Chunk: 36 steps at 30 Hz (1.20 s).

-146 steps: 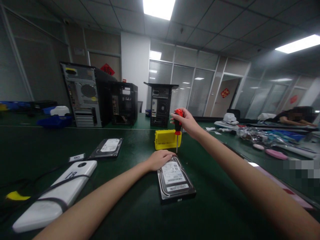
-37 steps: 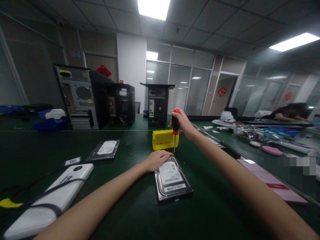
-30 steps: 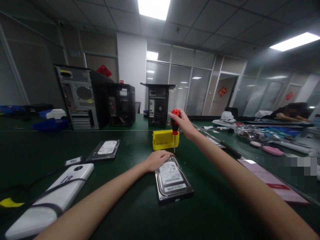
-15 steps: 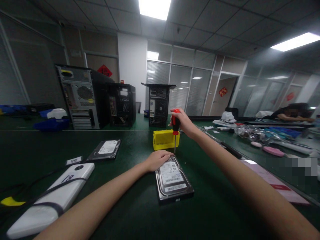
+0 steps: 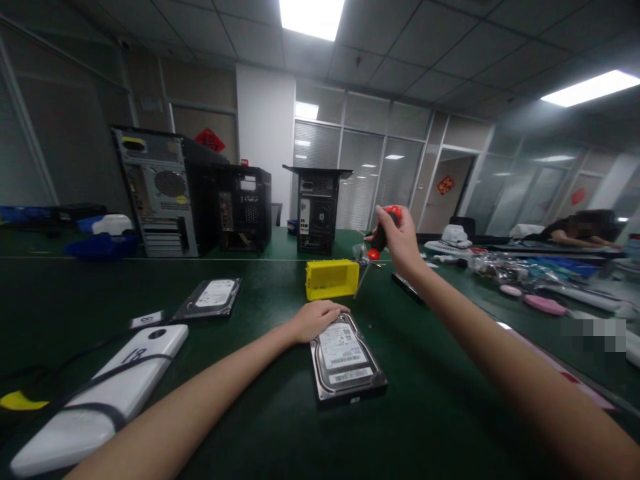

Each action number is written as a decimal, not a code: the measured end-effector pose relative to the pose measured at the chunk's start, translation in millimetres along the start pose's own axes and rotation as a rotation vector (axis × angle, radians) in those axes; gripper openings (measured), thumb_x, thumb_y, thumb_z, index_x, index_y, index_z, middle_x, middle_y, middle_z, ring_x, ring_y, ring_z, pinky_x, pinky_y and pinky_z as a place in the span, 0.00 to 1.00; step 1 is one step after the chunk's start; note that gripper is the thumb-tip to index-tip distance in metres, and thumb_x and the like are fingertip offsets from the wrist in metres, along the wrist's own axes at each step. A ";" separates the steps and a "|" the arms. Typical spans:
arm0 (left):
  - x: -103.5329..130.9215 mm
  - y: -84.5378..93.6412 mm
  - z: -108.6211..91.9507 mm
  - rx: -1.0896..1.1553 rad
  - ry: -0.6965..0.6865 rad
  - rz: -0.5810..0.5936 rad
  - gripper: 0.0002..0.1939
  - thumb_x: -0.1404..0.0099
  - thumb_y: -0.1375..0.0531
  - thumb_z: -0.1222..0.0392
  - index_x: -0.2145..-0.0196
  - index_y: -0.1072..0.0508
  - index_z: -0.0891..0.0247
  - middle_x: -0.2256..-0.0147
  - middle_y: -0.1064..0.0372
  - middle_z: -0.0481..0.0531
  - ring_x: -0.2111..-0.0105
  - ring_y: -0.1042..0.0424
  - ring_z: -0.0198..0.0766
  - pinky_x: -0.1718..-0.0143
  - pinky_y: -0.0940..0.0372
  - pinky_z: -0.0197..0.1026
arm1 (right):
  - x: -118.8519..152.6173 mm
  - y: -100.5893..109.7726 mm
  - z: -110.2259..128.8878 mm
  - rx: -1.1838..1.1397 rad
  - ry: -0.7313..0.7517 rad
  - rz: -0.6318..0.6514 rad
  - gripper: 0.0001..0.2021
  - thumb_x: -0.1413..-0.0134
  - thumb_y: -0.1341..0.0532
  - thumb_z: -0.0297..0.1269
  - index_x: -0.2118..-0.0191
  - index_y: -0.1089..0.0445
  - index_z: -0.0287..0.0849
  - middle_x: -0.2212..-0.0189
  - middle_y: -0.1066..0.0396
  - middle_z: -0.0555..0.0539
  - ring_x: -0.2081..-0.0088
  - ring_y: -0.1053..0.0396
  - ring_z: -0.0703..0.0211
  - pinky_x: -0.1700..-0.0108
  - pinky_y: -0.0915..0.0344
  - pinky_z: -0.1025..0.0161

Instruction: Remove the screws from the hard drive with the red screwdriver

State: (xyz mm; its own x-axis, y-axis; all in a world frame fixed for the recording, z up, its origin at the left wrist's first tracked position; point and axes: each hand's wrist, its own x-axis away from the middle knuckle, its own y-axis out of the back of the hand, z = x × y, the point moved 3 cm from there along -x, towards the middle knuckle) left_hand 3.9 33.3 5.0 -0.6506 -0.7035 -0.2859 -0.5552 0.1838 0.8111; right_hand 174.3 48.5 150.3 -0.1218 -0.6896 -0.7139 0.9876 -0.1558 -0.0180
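Observation:
A silver hard drive [image 5: 345, 357] with white labels lies flat on the green tabletop in front of me. My left hand [image 5: 315, 321] is closed over its far left corner, fingers resting along the far edge. Raised beyond the drive, my right hand [image 5: 404, 241] grips a red and black screwdriver [image 5: 380, 241]. Its shaft slants down and left, the tip beside a yellow plastic box [image 5: 333, 281] and apart from the drive. The box stands just past my left hand, its hollow side facing me.
Another hard drive [image 5: 213, 297] lies to the left, near a white device [image 5: 100, 400] wrapped in black straps. Computer cases [image 5: 167, 193] stand at the back. Right are a black bar [image 5: 407, 288], a pink sheet [image 5: 555, 367] and bagged clutter [image 5: 505, 267]. Another person's arm [image 5: 565, 233] shows far right.
My right hand has lifted the screwdriver away from the hard drive's far edge and moved right, tilting it from upright to slanted. My left hand and the drive stay in place.

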 end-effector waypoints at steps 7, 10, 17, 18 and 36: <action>1.4 3.1 -3.6 -0.026 0.000 0.027 0.20 0.30 0.57 0.54 0.45 0.37 0.56 0.47 0.36 0.49 0.48 0.38 0.42 0.48 0.45 0.42 | 41.9 39.5 -37.6 0.587 -0.303 0.390 0.13 0.46 0.47 0.45 0.59 0.39 0.44 0.78 0.41 0.53 0.79 0.36 0.62 0.81 0.35 0.64; 2.0 3.6 -7.0 -0.060 -0.029 0.072 0.21 0.29 0.60 0.53 0.44 0.38 0.55 0.50 0.34 0.50 0.50 0.37 0.42 0.49 0.45 0.42 | 64.7 50.7 -60.2 0.750 -0.300 0.489 0.09 0.46 0.46 0.38 0.64 0.35 0.40 0.73 0.37 0.48 0.73 0.34 0.60 0.71 0.34 0.61; 2.2 4.1 -8.4 -0.020 0.004 0.065 0.23 0.29 0.62 0.52 0.45 0.37 0.57 0.49 0.35 0.51 0.49 0.37 0.40 0.48 0.45 0.41 | 89.8 65.5 -83.5 1.030 -0.248 0.627 0.13 0.48 0.44 0.40 0.60 0.31 0.39 0.61 0.35 0.41 0.61 0.34 0.53 0.59 0.38 0.57; 2.0 4.1 -8.4 -0.015 0.008 0.064 0.23 0.29 0.61 0.52 0.45 0.36 0.57 0.48 0.35 0.51 0.49 0.37 0.40 0.48 0.45 0.41 | 92.9 65.5 -84.2 1.056 -0.243 0.650 0.13 0.49 0.43 0.41 0.60 0.31 0.39 0.62 0.35 0.41 0.62 0.33 0.52 0.60 0.37 0.57; 0.2 1.6 -3.2 0.013 0.013 0.003 0.22 0.30 0.58 0.52 0.49 0.31 0.59 0.51 0.32 0.51 0.51 0.35 0.40 0.49 0.44 0.40 | 116.5 30.7 -58.7 1.116 0.123 0.870 0.13 0.41 0.50 0.41 0.61 0.32 0.41 0.61 0.35 0.44 0.59 0.37 0.55 0.57 0.38 0.60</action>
State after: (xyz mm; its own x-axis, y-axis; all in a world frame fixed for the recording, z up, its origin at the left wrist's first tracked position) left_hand 4.6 31.3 7.9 -0.6455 -0.7120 -0.2763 -0.5600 0.1953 0.8052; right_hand 196.2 4.9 25.5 0.5410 -0.7975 -0.2670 0.1396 -0.2279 0.9636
